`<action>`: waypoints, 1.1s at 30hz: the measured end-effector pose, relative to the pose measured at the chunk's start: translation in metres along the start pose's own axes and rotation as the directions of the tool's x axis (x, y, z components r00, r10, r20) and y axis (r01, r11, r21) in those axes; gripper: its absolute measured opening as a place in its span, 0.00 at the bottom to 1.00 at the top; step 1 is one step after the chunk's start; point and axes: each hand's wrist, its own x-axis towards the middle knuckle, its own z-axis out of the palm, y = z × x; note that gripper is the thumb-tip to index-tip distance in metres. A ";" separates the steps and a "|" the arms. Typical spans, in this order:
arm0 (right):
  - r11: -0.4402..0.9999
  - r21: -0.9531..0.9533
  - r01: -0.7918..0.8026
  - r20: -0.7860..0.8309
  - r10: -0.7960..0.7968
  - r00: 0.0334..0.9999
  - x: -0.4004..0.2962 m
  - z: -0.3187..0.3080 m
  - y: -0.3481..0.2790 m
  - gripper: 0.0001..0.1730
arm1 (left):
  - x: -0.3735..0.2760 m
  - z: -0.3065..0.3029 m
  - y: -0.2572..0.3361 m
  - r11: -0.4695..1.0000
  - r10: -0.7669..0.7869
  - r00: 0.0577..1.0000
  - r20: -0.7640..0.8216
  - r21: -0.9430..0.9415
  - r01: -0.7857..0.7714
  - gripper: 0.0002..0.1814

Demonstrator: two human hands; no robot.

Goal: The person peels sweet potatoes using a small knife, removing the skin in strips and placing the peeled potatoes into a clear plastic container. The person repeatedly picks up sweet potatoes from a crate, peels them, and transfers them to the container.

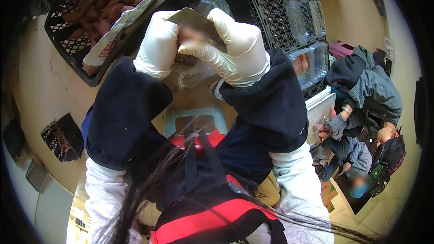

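White gloves cover both my hands, raised together in front of me. Between them is a flat, dark plate (198,22) with straight edges; what it is, I cannot tell. My left hand (157,42) has curled fingers at the plate's left end. At its right end, my right hand (239,49) grips it, thumb along the lower side. A blurred reddish patch shows below the plate, too unclear to name. To the upper left, sweet potatoes (108,3) fill a black plastic crate (76,69) with a white sack (118,32) along its side.
Clear plastic clamshell boxes (307,22) sit by black mesh crates (274,0) on the right. Clear plastic bags (215,0) lie near my hands. A pale blue stool (168,122) stands below. Two people (373,89) work at right; a small crate (74,132) is at left.
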 end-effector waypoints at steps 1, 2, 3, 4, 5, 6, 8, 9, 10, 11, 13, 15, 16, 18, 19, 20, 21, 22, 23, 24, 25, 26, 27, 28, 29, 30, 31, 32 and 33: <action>0.999 -0.032 -0.010 0.002 0.010 1.000 -0.002 -0.001 0.001 0.17 | 0.002 0.002 0.000 1.000 -0.017 1.000 0.015 0.006 0.017 0.15; 0.999 -0.034 -0.026 0.005 0.026 1.000 -0.004 -0.002 0.003 0.18 | 0.005 0.005 -0.006 0.999 0.025 0.999 -0.045 -0.023 -0.026 0.13; 0.998 -0.037 -0.043 0.007 0.043 0.999 -0.005 -0.002 0.005 0.20 | 0.009 0.010 -0.014 0.996 0.064 0.992 -0.105 -0.051 -0.070 0.12; 0.999 -0.001 -0.032 0.016 0.032 0.999 -0.001 0.003 0.002 0.22 | 0.005 0.007 -0.012 0.992 0.109 0.973 -0.205 -0.046 -0.121 0.11; 0.999 0.033 -0.020 0.011 0.019 1.000 0.001 0.008 -0.001 0.21 | 0.000 0.002 -0.008 0.990 0.138 0.975 -0.176 0.007 -0.139 0.11; 0.999 0.033 -0.025 0.001 0.025 1.000 -0.001 0.010 0.001 0.21 | 0.002 -0.001 -0.010 0.987 0.162 0.980 -0.116 0.034 -0.159 0.10; 0.995 0.077 -0.065 -0.003 0.065 0.998 -0.003 0.011 0.001 0.19 | 0.007 -0.005 -0.012 0.973 0.212 0.977 0.038 0.086 -0.214 0.12; 0.988 0.120 -0.099 0.005 0.099 0.995 -0.005 0.009 -0.001 0.18 | 0.007 -0.005 -0.015 0.986 0.154 0.988 -0.015 0.065 -0.153 0.11; 0.978 0.163 -0.133 0.015 0.132 0.991 -0.005 0.006 -0.002 0.17 | 0.006 -0.003 -0.017 0.995 0.094 0.993 -0.067 0.040 -0.092 0.12; 0.976 0.161 -0.148 0.053 0.141 0.989 -0.004 -0.001 -0.001 0.16 | 0.004 0.000 -0.013 0.999 0.031 0.992 -0.121 0.016 -0.029 0.12; 0.907 0.237 -0.349 0.121 0.328 0.937 0.003 -0.013 -0.009 0.15 | 0.001 -0.001 -0.001 0.995 -0.028 0.995 -0.092 0.088 0.036 0.19; 0.844 0.282 -0.456 0.048 0.462 0.886 0.003 -0.007 0.003 0.16 | 0.000 0.003 0.008 0.993 -0.055 0.984 -0.170 0.098 0.072 0.20; 0.859 0.196 -0.473 0.073 0.468 0.880 0.004 -0.008 0.008 0.15 | 0.001 0.000 0.005 0.993 -0.057 0.989 -0.137 0.094 0.070 0.19; 0.848 0.258 -0.462 0.057 0.464 0.884 0.002 -0.006 0.011 0.13 | 0.004 -0.009 -0.004 0.994 -0.061 0.996 -0.069 0.086 0.067 0.18; 0.811 0.414 -0.414 0.022 0.446 0.895 0.003 0.002 0.009 0.14 | 0.005 -0.011 -0.007 0.984 0.009 0.996 -0.090 0.179 0.008 0.17; 0.721 0.508 -0.471 0.139 0.471 0.871 0.003 0.000 0.012 0.16 | 0.005 -0.013 -0.011 0.961 0.079 0.991 -0.104 0.272 -0.048 0.16; 0.745 0.472 -0.471 0.153 0.457 0.876 0.004 0.001 0.012 0.16 | 0.006 -0.012 -0.010 0.930 0.145 0.984 -0.106 0.354 -0.099 0.15; 0.768 0.436 -0.469 0.168 0.442 0.881 0.005 0.003 0.012 0.16 | 0.007 -0.009 -0.010 0.950 0.051 0.984 -0.169 0.312 0.004 0.13; 0.790 0.400 -0.465 0.183 0.428 0.885 0.005 0.005 0.013 0.16 | 0.006 -0.005 -0.007 0.960 -0.043 0.972 -0.230 0.259 0.104 0.11; 0.805 0.396 -0.441 0.145 0.420 0.896 0.004 0.010 0.017 0.16 | 0.007 0.001 -0.011 0.967 -0.001 0.963 -0.268 0.245 0.069 0.11; 0.780 0.418 -0.465 0.112 0.464 0.879 0.004 0.011 0.020 0.16 | 0.007 0.004 -0.013 0.972 0.041 0.951 -0.305 0.232 0.033 0.12; 0.755 0.441 -0.486 0.079 0.507 0.859 0.005 0.012 0.022 0.15 | 0.008 0.004 -0.012 0.968 0.085 0.959 -0.269 0.249 -0.015 0.11; 0.728 0.465 -0.504 0.046 0.548 0.835 0.006 0.011 0.025 0.15 | 0.009 0.004 -0.010 0.962 0.128 0.964 -0.233 0.265 -0.064 0.11; 0.643 0.583 -0.497 0.048 0.583 0.811 0.009 0.010 0.029 0.13 | 0.007 -0.001 -0.005 0.952 0.172 0.963 -0.207 0.285 -0.109 0.11; 0.549 0.656 -0.518 0.053 0.651 0.757 0.012 0.010 0.030 0.10 | 0.004 -0.011 0.006 0.997 -0.017 0.992 -0.123 0.076 0.027 0.11; 0.410 0.759 -0.506 0.137 0.660 0.739 0.011 0.004 0.034 0.09 | 0.007 -0.011 0.006 0.993 0.094 0.984 -0.153 0.089 -0.081 0.11; 0.255 0.836 -0.487 0.222 0.653 0.724 0.011 -0.002 0.039 0.09 | 0.011 -0.012 0.006 0.976 0.205 0.962 -0.183 0.105 -0.188 0.13; 0.150 0.883 -0.445 0.271 0.611 0.744 0.010 -0.001 0.047 0.10 | 0.013 -0.019 0.007 0.982 0.119 0.988 -0.101 -0.138 -0.132 0.18; 0.051 0.913 -0.404 0.307 0.565 0.766 0.008 0.001 0.051 0.11 | 0.015 -0.017 0.003 0.977 0.203 0.975 -0.093 -0.048 -0.208 0.19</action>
